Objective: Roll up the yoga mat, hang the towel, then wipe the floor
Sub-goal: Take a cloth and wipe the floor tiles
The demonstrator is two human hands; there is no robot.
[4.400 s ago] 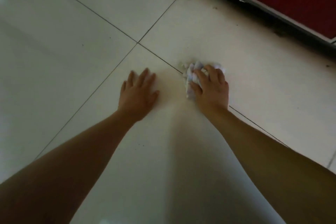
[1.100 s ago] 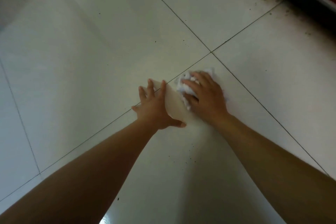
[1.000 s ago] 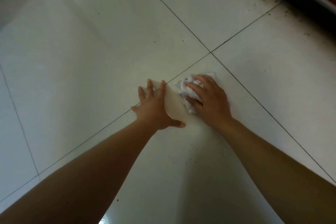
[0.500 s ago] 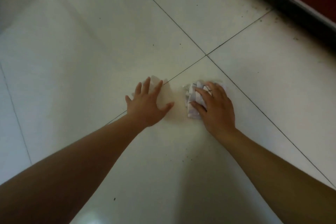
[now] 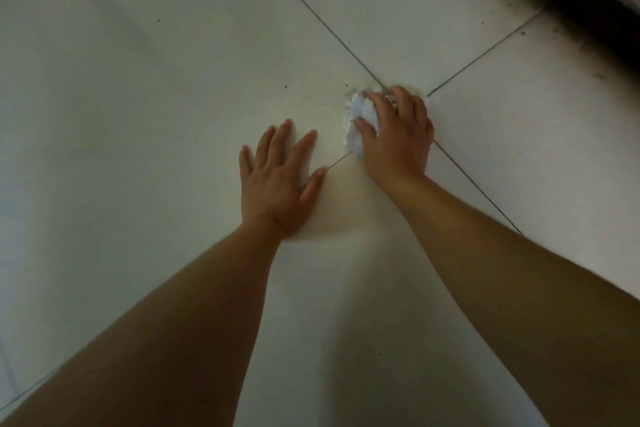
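head view: right hand (image 5: 398, 139) sits curled over a crumpled white wad (image 5: 356, 121), fingers bent round its top and thumb tucked at its near side, pressing it onto the floor (image 5: 138, 114) right at the crossing of two grout lines (image 5: 311, 15). left hand (image 5: 277, 180) lies flat on the tile just beside it, fingers straight and spread, holding nothing, apparently as a prop. this looks like the wiping step, the last part of the task. dark specks (image 5: 285, 86) dot the tiles, thicker toward the dark edge (image 5: 588, 10) at top right. risks, as i judge them: the wad is small and loosely bunched, so a hard push could let it slip from under the fingers, or shred if it is paper; i cannot tell paper from cloth. the glossy tile may be slick, so weight on the flat palm could slide. grit caught in the grout may smear rather than lift.
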